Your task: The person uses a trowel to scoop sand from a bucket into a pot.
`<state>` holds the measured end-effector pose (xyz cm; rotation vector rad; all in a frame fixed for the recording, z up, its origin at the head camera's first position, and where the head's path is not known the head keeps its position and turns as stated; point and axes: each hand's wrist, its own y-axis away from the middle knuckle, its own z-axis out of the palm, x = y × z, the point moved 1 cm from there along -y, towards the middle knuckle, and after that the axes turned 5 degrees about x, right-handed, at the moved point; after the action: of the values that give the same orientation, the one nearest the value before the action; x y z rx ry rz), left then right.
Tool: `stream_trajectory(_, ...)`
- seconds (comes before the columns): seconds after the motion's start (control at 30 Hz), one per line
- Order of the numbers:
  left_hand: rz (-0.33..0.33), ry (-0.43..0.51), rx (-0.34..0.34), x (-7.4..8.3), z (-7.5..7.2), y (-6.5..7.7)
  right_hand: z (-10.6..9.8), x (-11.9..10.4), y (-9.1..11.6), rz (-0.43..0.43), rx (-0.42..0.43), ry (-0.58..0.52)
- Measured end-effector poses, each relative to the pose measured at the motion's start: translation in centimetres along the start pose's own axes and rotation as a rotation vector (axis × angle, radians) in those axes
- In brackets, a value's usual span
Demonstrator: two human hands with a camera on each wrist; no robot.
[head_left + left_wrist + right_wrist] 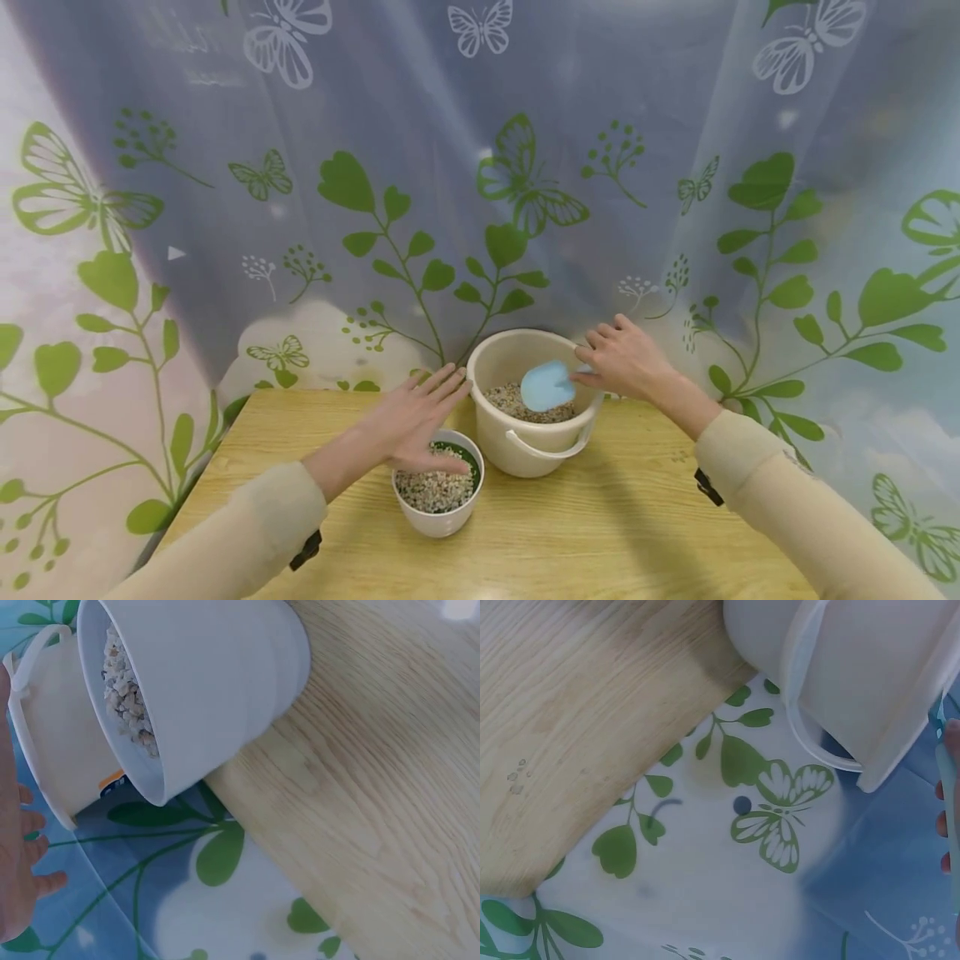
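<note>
My right hand (622, 358) grips the handle of a light blue scoop (546, 386), whose blade hangs inside the cream bucket (498, 437). Loose gravel-like potting grit (510, 404) covers the bottom of that bucket. The scoop's handle (946, 780) shows at the right edge of the right wrist view. My left hand (412, 421) is spread with straight fingers over the small white pot (437, 523), its fingertips right at the bucket's rim. Inside the pot lies pale grit (435, 492), with some green along the inner wall; the hand hides part of it.
Both containers stand on a light wooden table (637, 517), the bucket behind and right of the pot. The bucket's handle (547, 454) hangs down at its front. Behind the table's back edge hangs a blue and white curtain (420, 108) with leaves and butterflies.
</note>
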<state>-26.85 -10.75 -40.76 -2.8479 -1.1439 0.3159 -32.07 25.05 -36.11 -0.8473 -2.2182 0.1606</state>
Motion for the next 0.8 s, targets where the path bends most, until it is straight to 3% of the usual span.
stream_trajectory(0.3, -0.003, 0.029, -0.001, 0.4, 1.1, -1.3, 1.4, -0.8, -0.8, -0.047, -0.048, -0.018)
stream_trajectory(0.8, -0.016, 0.037, 0.015, -0.1, 1.4, -2.2, 2.8, -1.4, -2.3, -0.096, -0.093, 0.003)
